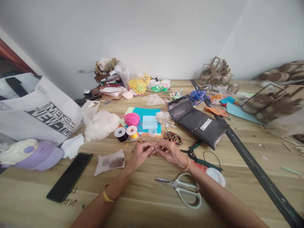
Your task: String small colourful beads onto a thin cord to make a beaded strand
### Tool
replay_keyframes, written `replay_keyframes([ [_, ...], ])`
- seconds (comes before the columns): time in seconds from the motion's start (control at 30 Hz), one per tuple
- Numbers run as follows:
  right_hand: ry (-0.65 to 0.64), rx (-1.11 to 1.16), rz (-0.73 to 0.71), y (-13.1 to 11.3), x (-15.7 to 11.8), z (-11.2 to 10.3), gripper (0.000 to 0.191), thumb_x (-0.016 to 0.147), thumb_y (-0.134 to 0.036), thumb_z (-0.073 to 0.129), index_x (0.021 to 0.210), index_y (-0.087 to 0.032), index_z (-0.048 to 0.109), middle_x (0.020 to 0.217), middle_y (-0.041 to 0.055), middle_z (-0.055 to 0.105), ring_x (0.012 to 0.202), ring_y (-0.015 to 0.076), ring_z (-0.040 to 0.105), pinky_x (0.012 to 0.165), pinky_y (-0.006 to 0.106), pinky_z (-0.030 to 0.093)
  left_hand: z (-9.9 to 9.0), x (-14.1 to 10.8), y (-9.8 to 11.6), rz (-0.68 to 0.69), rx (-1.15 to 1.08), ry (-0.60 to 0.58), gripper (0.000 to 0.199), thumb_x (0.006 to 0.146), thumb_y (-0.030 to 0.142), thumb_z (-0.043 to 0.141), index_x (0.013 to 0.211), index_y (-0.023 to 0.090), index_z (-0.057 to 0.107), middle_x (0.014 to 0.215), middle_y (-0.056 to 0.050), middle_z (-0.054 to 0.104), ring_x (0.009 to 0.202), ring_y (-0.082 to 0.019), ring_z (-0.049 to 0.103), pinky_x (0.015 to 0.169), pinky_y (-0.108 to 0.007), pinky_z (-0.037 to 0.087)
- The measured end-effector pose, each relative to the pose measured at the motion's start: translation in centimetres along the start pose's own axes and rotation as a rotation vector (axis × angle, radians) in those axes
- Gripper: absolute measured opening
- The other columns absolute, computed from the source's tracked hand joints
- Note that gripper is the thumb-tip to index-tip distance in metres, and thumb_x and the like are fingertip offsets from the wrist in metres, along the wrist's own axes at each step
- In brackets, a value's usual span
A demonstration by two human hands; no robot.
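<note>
My left hand [142,152] and my right hand [171,153] meet fingertip to fingertip over the table, both pinched closed. What they grip is too small to make out; a thin light strand and a few tiny beads show just below the fingers. Beyond them lie a coil of multicoloured beads [173,138], a black thread spool [121,134], a yellow thread spool [132,133] and a small clear round container [152,132]. Left of my hands rests a pouch of beads [110,162]. Scissors [181,186] with pale green handles lie nearest me, below my right wrist.
Pliers [192,154] and a white spool [215,176] sit by my right forearm. A black padded envelope [198,122], pink yarn [132,119] and blue sheets [152,114] lie farther back. On the left are a phone [69,177], a plastic bag [102,125] and a tissue pack [35,155].
</note>
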State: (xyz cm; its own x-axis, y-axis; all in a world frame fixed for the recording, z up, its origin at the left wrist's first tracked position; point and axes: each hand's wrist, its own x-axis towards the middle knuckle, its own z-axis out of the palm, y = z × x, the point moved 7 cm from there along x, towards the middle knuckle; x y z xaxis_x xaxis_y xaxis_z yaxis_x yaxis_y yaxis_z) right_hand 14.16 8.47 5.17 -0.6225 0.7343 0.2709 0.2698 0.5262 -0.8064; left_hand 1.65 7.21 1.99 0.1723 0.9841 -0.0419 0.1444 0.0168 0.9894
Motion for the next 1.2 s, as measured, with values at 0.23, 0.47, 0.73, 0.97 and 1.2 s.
replay_keyframes([
  [0.23,0.146,-0.025,0.084,0.4,-0.2,-0.9,0.012,0.084,-0.019,0.053,0.074,-0.016,0.058,0.062,0.0,0.056,0.057,0.0115,0.048,0.053,0.022,0.036,0.1,0.0,0.1,-0.042,0.023,-0.044,0.027,0.078,0.04,0.063,0.069,0.014,0.064,0.061,-0.001,0.061,0.059,-0.012,0.053,0.06,-0.024,0.043],
  [0.47,0.156,0.167,0.181,2.1,-0.3,-0.4,0.021,0.086,-0.03,0.053,0.072,-0.015,0.057,0.061,-0.0019,0.05,0.057,0.0108,0.043,0.054,0.022,0.034,0.1,-0.1,-0.4,-0.071,-0.054,-0.075,0.03,0.081,0.041,0.061,0.071,0.013,0.065,0.064,-0.001,0.061,0.06,-0.011,0.05,0.06,-0.024,0.04],
  [0.73,0.122,0.36,0.219,2.9,-0.1,0.2,0.029,0.086,-0.041,0.055,0.071,-0.017,0.053,0.06,-0.0033,0.044,0.054,0.0105,0.041,0.051,0.022,0.037,0.2,-0.3,0.1,-0.086,-0.04,-0.083,0.024,0.075,0.036,0.067,0.068,0.013,0.066,0.062,0.0,0.06,0.058,-0.01,0.047,0.059,-0.024,0.037],
  [0.97,0.101,0.193,0.122,1.3,-0.2,-0.4,0.025,0.088,-0.037,0.056,0.074,-0.016,0.059,0.088,0.0055,0.056,0.073,0.0137,0.052,0.055,0.022,0.041,-0.3,-0.1,-0.9,-0.102,-0.214,-0.048,0.021,0.077,0.033,0.064,0.07,0.013,0.063,0.062,0.0,0.058,0.056,-0.01,0.046,0.057,-0.024,0.035],
  [1.2,-0.001,0.051,-0.045,-1.2,-0.2,0.0,0.018,0.091,-0.024,0.052,0.082,-0.017,0.065,0.1,0.0095,0.062,0.086,0.0165,0.059,0.059,0.022,0.045,0.1,-0.2,0.3,-0.07,-0.118,-0.095,0.024,0.077,0.034,0.064,0.065,0.013,0.062,0.056,0.002,0.054,0.054,-0.009,0.044,0.054,-0.023,0.034],
])
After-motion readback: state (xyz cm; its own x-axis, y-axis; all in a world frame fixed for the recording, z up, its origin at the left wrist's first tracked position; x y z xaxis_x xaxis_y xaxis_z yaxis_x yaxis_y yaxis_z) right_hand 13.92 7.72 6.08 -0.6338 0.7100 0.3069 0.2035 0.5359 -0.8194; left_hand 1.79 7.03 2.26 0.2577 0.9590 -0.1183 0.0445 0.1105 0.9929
